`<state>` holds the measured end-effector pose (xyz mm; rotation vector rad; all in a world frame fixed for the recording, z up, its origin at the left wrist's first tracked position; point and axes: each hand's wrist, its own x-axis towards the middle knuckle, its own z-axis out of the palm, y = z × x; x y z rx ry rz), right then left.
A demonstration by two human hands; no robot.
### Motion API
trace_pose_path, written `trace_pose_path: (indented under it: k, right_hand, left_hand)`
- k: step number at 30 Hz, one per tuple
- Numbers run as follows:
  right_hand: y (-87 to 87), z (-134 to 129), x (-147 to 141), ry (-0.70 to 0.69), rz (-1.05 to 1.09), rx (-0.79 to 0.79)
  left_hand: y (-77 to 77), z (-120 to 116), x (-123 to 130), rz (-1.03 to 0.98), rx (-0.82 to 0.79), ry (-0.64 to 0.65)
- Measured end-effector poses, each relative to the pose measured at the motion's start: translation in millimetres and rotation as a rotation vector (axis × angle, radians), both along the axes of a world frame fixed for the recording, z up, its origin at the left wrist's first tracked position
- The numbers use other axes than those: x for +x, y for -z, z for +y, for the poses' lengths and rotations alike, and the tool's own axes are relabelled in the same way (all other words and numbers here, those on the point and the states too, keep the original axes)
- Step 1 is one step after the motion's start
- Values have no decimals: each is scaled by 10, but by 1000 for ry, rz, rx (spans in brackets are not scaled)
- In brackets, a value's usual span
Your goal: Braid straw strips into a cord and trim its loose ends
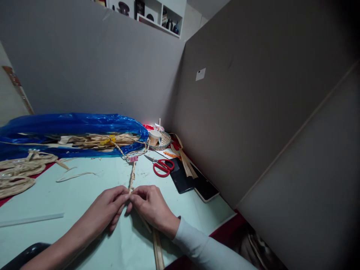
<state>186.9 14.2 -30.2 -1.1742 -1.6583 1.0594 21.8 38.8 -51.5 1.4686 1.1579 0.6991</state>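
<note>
Left hand [112, 206] and right hand [154, 208] both pinched nearly closed on the straw braid [132, 174], which runs across the table [92, 193] to a pink clip [133, 159]. I'd pull gently against the clip, tension even.

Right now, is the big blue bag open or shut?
Open: the blue bag gapes wide along its length, and pale strands show inside it.

Pale green desk [78, 195], loosely strewn
On it lie a shiny blue plastic bag [73, 122], red-handled metal scissors [156, 161], two flat black rectangular devices [180, 179] and a straight whitish strip [32, 220].
</note>
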Motion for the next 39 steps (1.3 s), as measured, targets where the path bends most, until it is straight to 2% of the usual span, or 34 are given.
trace_pose_path:
  k: [5, 9, 15, 22, 25, 32, 37, 39]
  right_hand:
    - [-15, -33, -8, 3, -126, 78]
    - [-43, -103, 6, 97, -280, 187]
    - [-3, -192, 21, 187, -459, 367]
    - [51, -212, -5, 32, -600, 520]
    - [55, -221, 4, 10, -636, 551]
    - [-14, -242, 34, -25, -562, 504]
    - [-101, -182, 61, 97, -344, 299]
    - [-107, -132, 71, 56, -252, 202]
  left_hand:
    - [-121, 42, -42, 103, 98, 11]
    - [-131, 69, -58, 163, 184, -40]
    - [-145, -40, 5, 190, 145, -113]
    - [-151, -101, 32, 96, 13, -149]
    - [-166, -142, 15, 48, -34, -146]
    - [-256, -192, -25, -14, -63, -172]
    - [-290, -195, -13, -18, -86, -205]
    - [-303, -205, -1, -24, -82, -193]
